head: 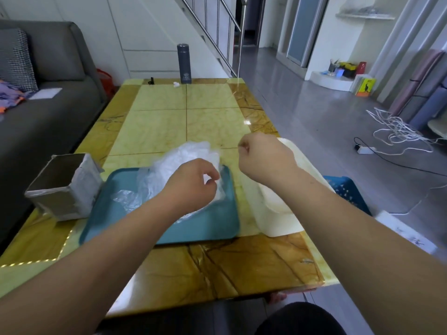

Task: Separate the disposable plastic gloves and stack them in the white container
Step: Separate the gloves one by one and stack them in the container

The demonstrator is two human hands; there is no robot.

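A crumpled heap of clear plastic gloves (169, 170) lies on a teal tray (121, 213) near the table's front. My left hand (193, 184) rests on the heap, fingers pinched on a bit of glove film at its right side. My right hand (263, 160) hovers above the white container (280, 213), which stands just right of the tray. Its fingers are curled into a loose fist; whether thin film is pinched in them is unclear. My right arm hides most of the container's inside.
A grey open box (65, 187) stands left of the tray. A dark flask (184, 63) and small bits sit at the table's far edge (186, 79). A blue basket (346, 189) is beside the table on the right, a sofa (48, 105) on the left.
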